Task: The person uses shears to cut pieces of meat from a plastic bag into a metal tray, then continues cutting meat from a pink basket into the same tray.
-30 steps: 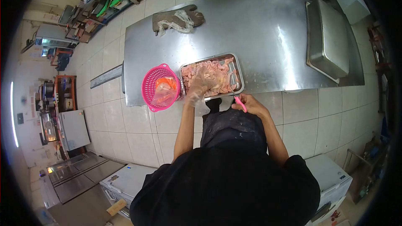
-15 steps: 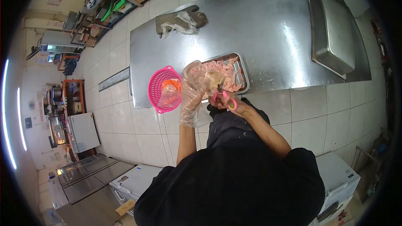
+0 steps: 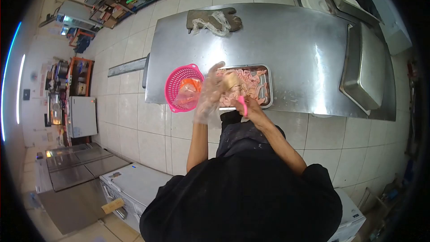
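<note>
So your left hand (image 3: 213,93), in a clear plastic glove, is over the left end of the metal tray (image 3: 270,94), fingers stretched out, right by a pale yellowish piece (image 3: 231,80). Can't tell if you're actually gripping it. Your right hand (image 3: 253,110) is closed around the pink-handled scissors (image 3: 242,106) at the tray's near edge; can't make out the blades. The raw pinkish meat (image 3: 251,82) is spread inside the tray, on the metal surface (image 3: 286,45). Just left of it sits your pink basket (image 3: 172,84) with a bag of something orange (image 3: 188,93). Grubby mitt (image 3: 201,17) with crumpled plastic (image 3: 219,23) lies toward the far edge.
</note>
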The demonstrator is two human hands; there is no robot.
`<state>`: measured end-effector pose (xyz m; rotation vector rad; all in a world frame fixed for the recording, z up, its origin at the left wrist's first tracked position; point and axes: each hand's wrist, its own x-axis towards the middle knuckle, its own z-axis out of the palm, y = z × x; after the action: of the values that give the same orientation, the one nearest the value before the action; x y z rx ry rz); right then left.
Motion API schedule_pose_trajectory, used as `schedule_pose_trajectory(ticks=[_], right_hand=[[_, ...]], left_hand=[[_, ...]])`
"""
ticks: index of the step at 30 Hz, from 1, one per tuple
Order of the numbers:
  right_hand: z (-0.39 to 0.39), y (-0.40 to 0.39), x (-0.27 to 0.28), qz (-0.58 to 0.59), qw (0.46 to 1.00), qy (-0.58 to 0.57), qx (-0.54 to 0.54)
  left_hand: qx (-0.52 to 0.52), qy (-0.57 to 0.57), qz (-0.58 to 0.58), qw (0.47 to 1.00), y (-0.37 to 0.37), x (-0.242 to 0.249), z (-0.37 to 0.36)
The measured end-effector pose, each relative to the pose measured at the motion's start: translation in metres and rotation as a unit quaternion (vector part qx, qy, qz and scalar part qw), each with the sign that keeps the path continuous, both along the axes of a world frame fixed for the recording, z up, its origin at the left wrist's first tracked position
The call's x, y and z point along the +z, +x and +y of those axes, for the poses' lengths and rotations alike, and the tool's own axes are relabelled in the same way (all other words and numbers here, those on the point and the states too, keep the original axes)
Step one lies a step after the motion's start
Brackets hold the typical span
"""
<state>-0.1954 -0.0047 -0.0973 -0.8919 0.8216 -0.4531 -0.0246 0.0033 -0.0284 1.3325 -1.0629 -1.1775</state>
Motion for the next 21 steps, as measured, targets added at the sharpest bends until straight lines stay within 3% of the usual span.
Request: schedule_pose_trajectory(ticks=[1, 3, 4, 6, 8, 11, 15, 18, 21], right_hand=[[-0.002, -0.012, -0.008, 0.046, 0.999, 0.020, -0.004], [-0.006, -0.042, -0.013, 0.095, 0.993, 0.056, 0.053], [-0.005, -0.057, -0.029, 0.129, 0.988, 0.052, 0.064], [0.006, -0.087, -0.057, 0.175, 0.983, 0.050, 0.038], [0.012, -0.101, -0.060, 0.171, 0.983, 0.058, -0.029], [0.008, -0.110, -0.057, 0.130, 0.985, 0.067, -0.092], [-0.009, -0.095, -0.065, 0.115, 0.990, 0.023, -0.080], [-0.010, -0.076, -0.063, 0.147, 0.986, -0.066, -0.047], [-0.020, -0.068, -0.081, 0.142, 0.983, -0.110, -0.026]], left_hand=[[0.013, -0.010, -0.181, 0.983, 0.010, -0.022, 0.000], [0.035, -0.020, -0.521, 0.853, 0.036, -0.067, 0.002], [0.099, -0.003, -0.466, 0.879, 0.039, -0.055, 0.013], [0.126, 0.032, -0.448, 0.884, 0.073, -0.065, 0.039], [0.159, 0.022, -0.524, 0.836, 0.100, -0.073, 0.076], [0.152, 0.108, -0.654, 0.734, 0.162, -0.155, 0.120], [0.036, -0.048, -0.567, 0.822, 0.152, -0.135, 0.067], [0.068, 0.130, -0.617, 0.773, 0.171, -0.197, 0.051], [0.152, -0.059, -0.569, 0.806, 0.139, -0.144, 0.035]])
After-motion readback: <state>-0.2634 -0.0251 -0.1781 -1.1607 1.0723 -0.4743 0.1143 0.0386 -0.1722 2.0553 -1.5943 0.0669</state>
